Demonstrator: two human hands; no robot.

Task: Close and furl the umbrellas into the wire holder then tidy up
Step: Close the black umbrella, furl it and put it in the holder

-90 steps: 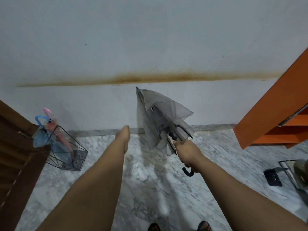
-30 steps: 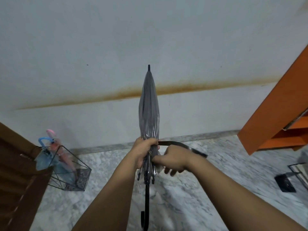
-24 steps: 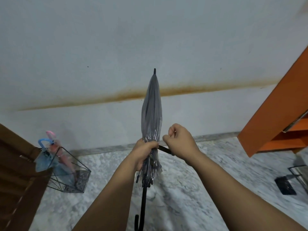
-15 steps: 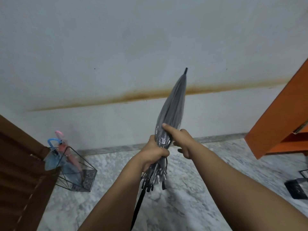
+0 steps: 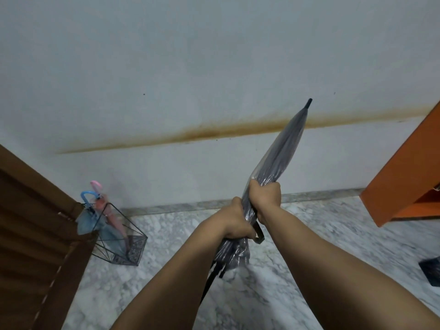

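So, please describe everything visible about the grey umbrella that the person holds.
The grey umbrella is closed, its translucent, plastic-looking canopy furled into a narrow cone. It tilts up to the right, black tip toward the stained wall. The left hand grips the lower canopy and the right hand grips just above it. Loose canopy edges and black rib ends hang below the hands; a dark shaft runs down.

A white wall point(image 5: 190, 67) bears a rusty-brown horizontal stain point(image 5: 190, 135); left of it a brown wooden door point(image 5: 31, 234), right an orange cabinet point(image 5: 404, 175).
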